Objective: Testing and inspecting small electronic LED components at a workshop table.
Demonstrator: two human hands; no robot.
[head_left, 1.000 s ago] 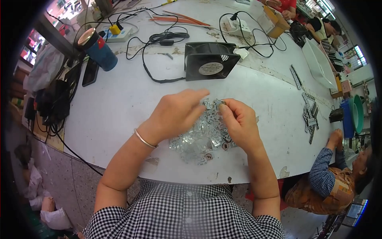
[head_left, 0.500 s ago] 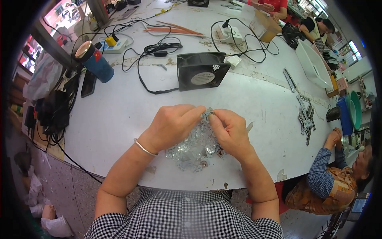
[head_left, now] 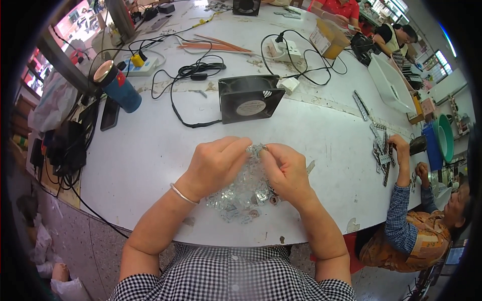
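The person's right hand (head_left: 287,173) is narrowed to a pinch, thumb and forefinger closed on a little clump of small silvery pieces (head_left: 257,149). The left hand (head_left: 218,164), a bangle (head_left: 183,194) at its wrist, meets the clump from the other side with fingers drawn together; its thumb is hidden, so whether it grips or only touches cannot be told. Below and between both hands, a loose heap of shiny clear and silvery bits (head_left: 236,194) lies on the white table (head_left: 145,160), with a round brownish part (head_left: 274,200) just below the right hand.

Beyond the hands stands a black box fan (head_left: 231,98), upright. Farther out past the left hand are a blue tumbler (head_left: 124,94) and a dark phone (head_left: 109,114). Well to the right of the right hand, a co-worker's hand (head_left: 400,146) is at a pile of dark strips (head_left: 380,156).
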